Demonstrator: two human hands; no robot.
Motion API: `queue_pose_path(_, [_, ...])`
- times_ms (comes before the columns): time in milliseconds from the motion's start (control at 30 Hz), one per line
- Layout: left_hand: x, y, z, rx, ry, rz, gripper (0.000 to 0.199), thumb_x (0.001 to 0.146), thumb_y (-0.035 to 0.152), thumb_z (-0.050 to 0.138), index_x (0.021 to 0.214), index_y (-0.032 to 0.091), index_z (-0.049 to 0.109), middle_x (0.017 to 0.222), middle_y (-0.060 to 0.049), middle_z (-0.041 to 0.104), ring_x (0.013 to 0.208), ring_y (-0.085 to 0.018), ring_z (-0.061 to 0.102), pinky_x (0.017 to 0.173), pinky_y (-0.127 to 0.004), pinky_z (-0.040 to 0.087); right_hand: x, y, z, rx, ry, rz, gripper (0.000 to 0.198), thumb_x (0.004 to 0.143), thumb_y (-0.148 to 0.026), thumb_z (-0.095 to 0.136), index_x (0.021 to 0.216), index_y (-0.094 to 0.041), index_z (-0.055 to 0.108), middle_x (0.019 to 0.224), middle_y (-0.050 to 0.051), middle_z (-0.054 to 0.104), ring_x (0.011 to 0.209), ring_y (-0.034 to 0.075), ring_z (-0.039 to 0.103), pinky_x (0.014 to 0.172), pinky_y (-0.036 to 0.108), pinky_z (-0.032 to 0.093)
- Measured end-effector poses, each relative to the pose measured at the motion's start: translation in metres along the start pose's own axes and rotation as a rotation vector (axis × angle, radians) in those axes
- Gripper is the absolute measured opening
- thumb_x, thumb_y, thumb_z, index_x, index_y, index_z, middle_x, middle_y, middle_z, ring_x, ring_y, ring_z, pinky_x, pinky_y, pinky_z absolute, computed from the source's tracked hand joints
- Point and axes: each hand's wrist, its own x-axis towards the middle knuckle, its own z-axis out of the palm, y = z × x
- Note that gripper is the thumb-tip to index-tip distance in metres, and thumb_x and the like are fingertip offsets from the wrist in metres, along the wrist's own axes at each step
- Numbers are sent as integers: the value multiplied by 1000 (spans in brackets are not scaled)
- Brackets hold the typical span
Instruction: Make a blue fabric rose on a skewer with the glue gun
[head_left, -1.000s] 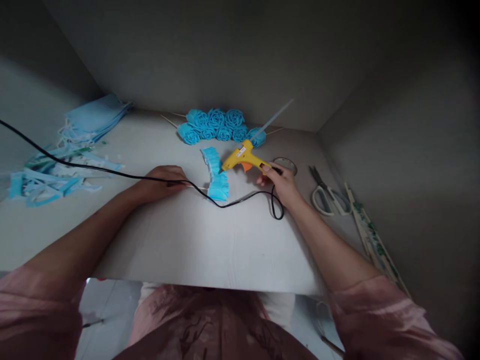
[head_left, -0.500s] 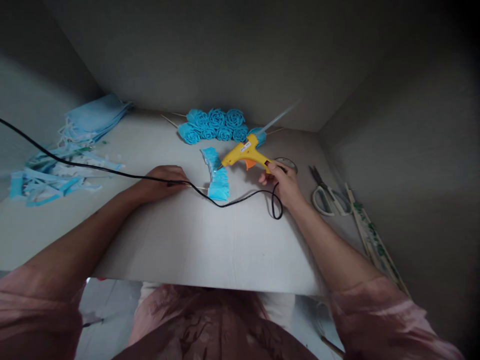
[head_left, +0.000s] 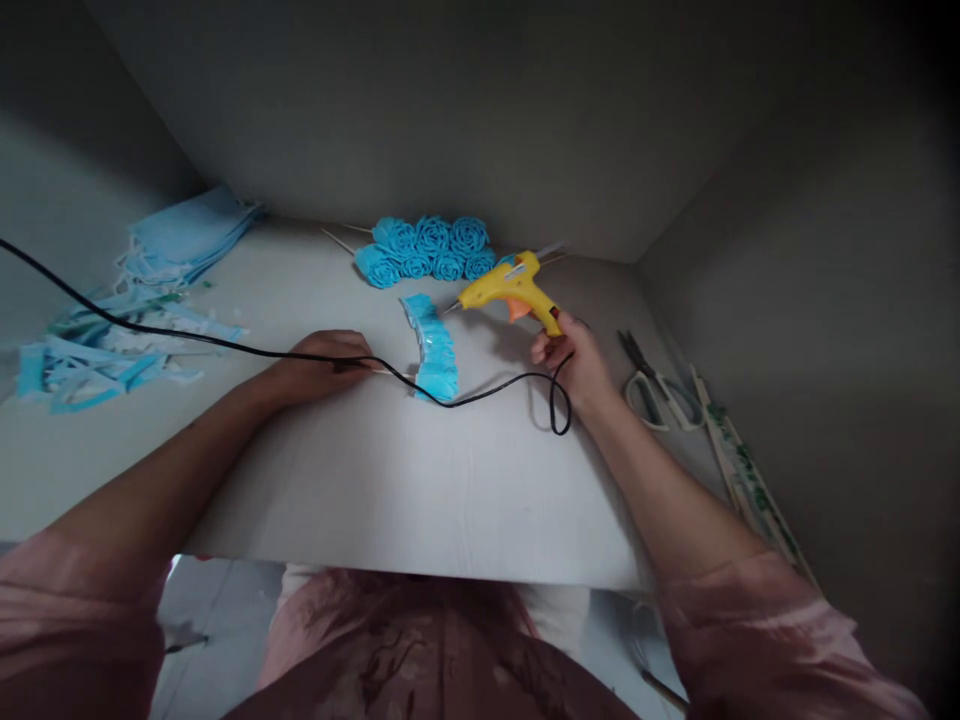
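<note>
Right hand (head_left: pixel 576 365) grips the glue gun (head_left: pixel 504 284), angled toward the pleated blue strip (head_left: pixel 439 352) on the bench (head_left: pixel 420 490); left hand (head_left: pixel 330 360) pinches a thin stick (head_left: pixel 381 371), apparently to steady it at the strip's end.

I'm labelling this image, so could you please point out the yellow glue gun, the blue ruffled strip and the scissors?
Yellow glue gun (head_left: pixel 504 284): head view, on its body.
Blue ruffled strip (head_left: pixel 436 347): head view, near its middle.
Scissors (head_left: pixel 650 374): head view, where blades meet handles.
</note>
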Motion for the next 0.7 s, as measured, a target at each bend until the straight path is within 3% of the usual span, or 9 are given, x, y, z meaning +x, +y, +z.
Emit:
queue_pose_path(100, [0, 0, 0, -22, -5, 11, 30, 100, 39, 57, 93, 18, 77, 89, -7, 71, 82, -17, 67, 77, -24, 50, -3, 5, 6, -111, 17, 11, 44, 66, -59, 84, 84, -22, 69, 62, -1, 69, 54, 13, 60, 52, 25, 47])
queue_pose_path(500, [1, -1, 0, -45, -4, 1, 30, 100, 41, 57, 94, 19, 77, 90, -8, 72, 83, -19, 67, 79, -26, 52, -7, 8, 12, -211, -37, -13, 48, 69, -64, 83, 91, -22, 71, 64, 0, 70, 53, 12, 58, 53, 26, 47])
queue_pose_path(700, [0, 0, 0, -57, -15, 1, 31, 100, 41, 57, 95, 18, 78, 93, -8, 73, 85, -18, 68, 81, -24, 53, -8, 7, 13, -142, -6, -9, 47, 68, -65, 83, 86, -23, 71, 64, -1, 71, 54, 12, 60, 51, 25, 47])
